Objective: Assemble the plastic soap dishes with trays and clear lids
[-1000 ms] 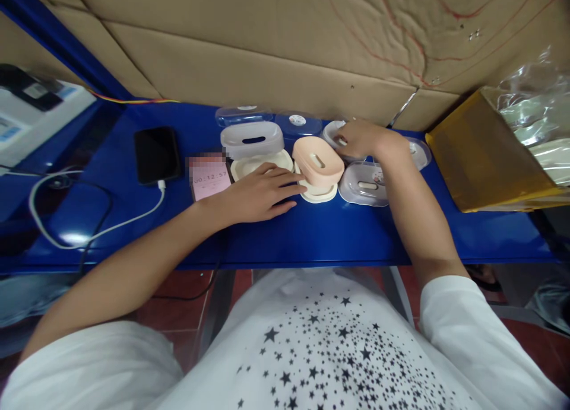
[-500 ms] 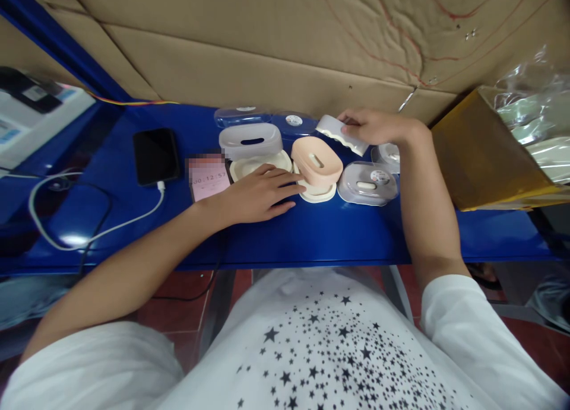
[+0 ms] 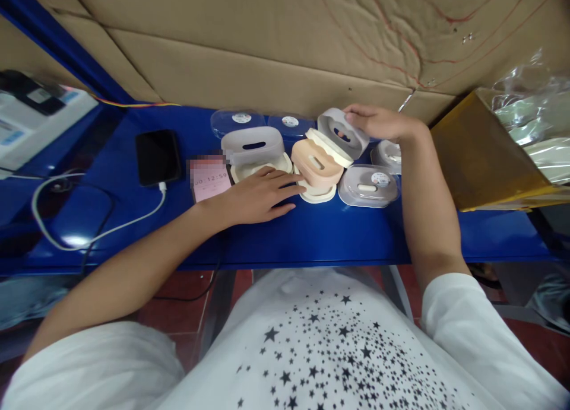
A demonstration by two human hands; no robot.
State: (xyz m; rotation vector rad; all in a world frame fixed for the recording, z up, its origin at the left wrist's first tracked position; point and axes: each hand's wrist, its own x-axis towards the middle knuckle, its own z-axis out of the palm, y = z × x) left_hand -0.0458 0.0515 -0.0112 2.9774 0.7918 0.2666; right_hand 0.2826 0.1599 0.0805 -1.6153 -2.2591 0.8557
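My left hand [image 3: 256, 196] lies flat with its fingers spread over a cream soap dish base [image 3: 260, 168], its fingertips reaching a peach soap dish lid [image 3: 317, 164] seated on a cream base [image 3: 317, 193]. My right hand [image 3: 378, 122] grips a tilted grey translucent soap dish [image 3: 342, 132] at the back, its slotted inside turned toward me and a cream rim along its lower edge. A frosted slotted lid [image 3: 252, 146] leans on the first base. Nearby stand a grey dish [image 3: 369, 186] and another [image 3: 386, 156].
Two blue-tinted transparent lids [image 3: 238, 119] sit at the back of the blue table [image 3: 338, 235]. A black phone [image 3: 157, 158] on a white cable and a pink timer card [image 3: 211, 181] lie left. An amber envelope [image 3: 490, 155] and plastic bag [image 3: 529, 101] lie right.
My right hand has lifted the grey dish off the table and turned it, showing its inside. My left hand has not moved.
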